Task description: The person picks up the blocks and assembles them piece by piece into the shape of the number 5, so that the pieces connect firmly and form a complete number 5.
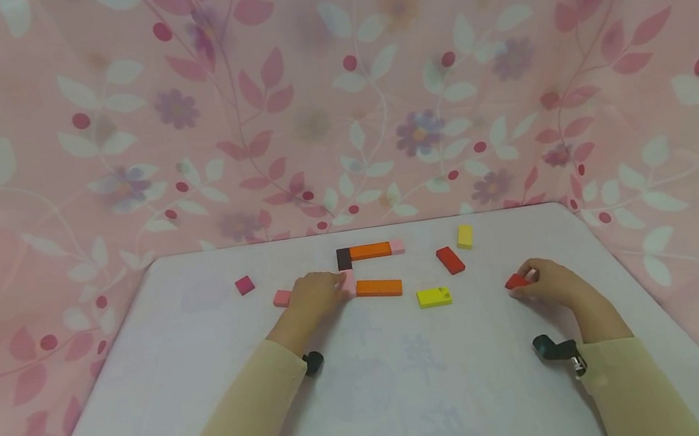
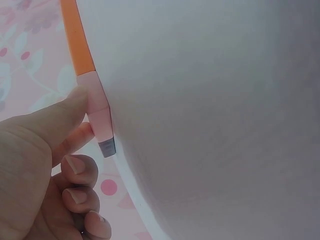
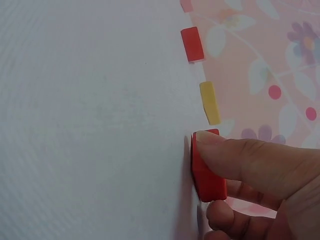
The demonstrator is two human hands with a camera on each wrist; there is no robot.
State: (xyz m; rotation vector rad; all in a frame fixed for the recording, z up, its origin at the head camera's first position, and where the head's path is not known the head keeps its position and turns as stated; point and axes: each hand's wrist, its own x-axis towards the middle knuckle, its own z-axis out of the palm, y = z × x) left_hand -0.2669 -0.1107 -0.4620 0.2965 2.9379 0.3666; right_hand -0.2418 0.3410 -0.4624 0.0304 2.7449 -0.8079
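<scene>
My left hand (image 1: 316, 295) pinches a pale pink block (image 1: 348, 284) between thumb and forefinger. In the left wrist view, the thumb lies against the pink block (image 2: 91, 92), and the other fingers are curled beside it. An orange block (image 1: 379, 287) adjoins its right side, and a dark block (image 1: 344, 259) stands at its far side. Another orange block (image 1: 370, 251) and a small pink block (image 1: 397, 246) continue rightward from the dark one. At the table's right, my right hand (image 1: 553, 284) grips a red block (image 3: 210, 172) with thumb and fingers, on or just above the white surface.
Between the hands lie a bright yellow block (image 1: 434, 298), a second red block (image 1: 450, 260) and a pale yellow block (image 1: 465, 237). Left of the left hand are a pink block (image 1: 282, 298), partly covered, and a magenta block (image 1: 245, 285). Flowered cloth (image 1: 322, 117) hangs behind the white table (image 1: 376, 408).
</scene>
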